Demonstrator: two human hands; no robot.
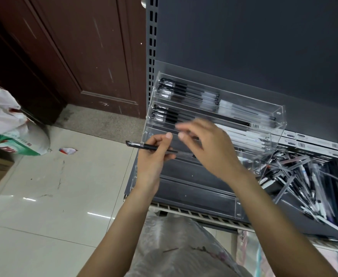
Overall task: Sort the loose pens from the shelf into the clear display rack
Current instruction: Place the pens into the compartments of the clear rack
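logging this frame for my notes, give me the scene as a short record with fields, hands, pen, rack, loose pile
left hand: left hand grips a black pen, held level
right hand: right hand over the rack, fingers loose and blurred, holding nothing visible
rack: clear display rack, upper tiers hold pens, front tiers look empty
loose pile: loose pens heaped on the shelf, right of the rack

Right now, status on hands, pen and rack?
Left hand grips black pen. Right hand open, blurred, over clear rack. Upper tiers hold pens; loose pile waits to the right. Nothing blocking.
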